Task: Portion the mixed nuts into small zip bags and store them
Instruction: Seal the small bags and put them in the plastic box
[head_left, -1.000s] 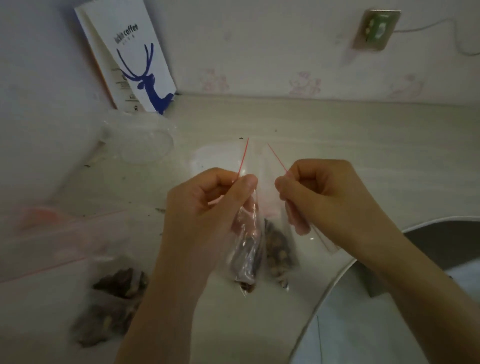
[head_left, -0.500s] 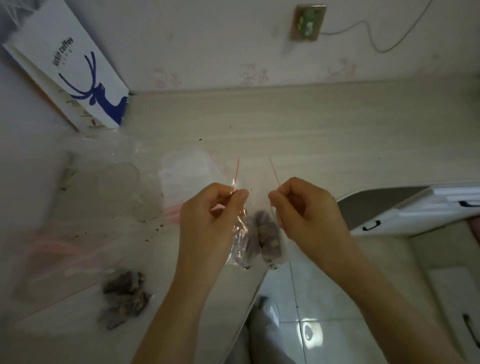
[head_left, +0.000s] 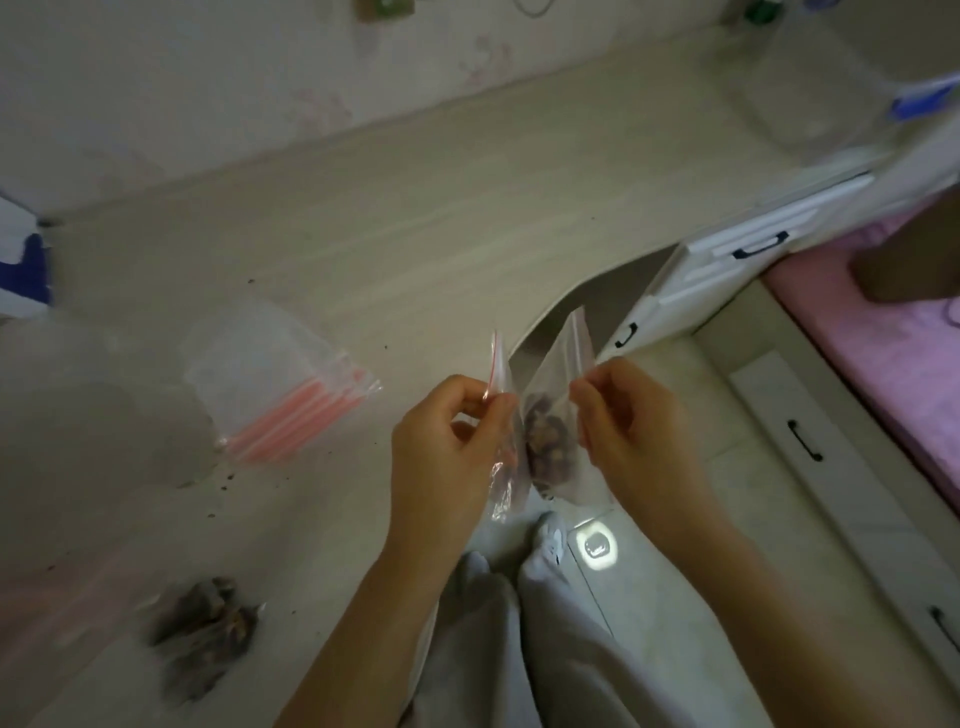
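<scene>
clear zip bag (head_left: 558, 395) of nuts (head_left: 545, 436) pinched by both hands.

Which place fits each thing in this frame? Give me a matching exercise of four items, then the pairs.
Things:
1. left hand
2. right hand
3. stack of empty zip bags
4. filled nut bags

Places:
A. lying on the desk, near its front edge, lower left
B. pinching the zip bag with a red strip
C. lying flat on the desk, left of both hands
D. pinching the zip bag holding nuts, over the floor

Pairs: 1-B, 2-D, 3-C, 4-A

Head-worn view, close, facing down
</scene>
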